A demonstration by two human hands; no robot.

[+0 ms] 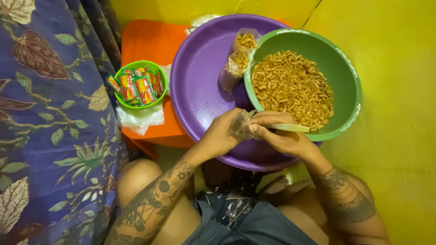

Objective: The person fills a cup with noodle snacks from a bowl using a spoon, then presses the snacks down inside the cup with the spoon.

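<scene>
While both hands meet at the green bowl's (347, 68) near rim, the left hand (220, 134) pinches a small clear bag (239, 125). The right hand (284, 136) has its fingers closed on the bag and a pale scoop (290, 128). Purple tray (200, 81) lies under them, with bare room to their left.

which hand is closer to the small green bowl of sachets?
Left. The left hand is over the purple tray, to the right of the small green bowl. The right hand is farther right, at the rim of the big green bowl of pasta.

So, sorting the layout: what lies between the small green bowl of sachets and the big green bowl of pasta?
Head view: the purple tray and two filled bags.
</scene>
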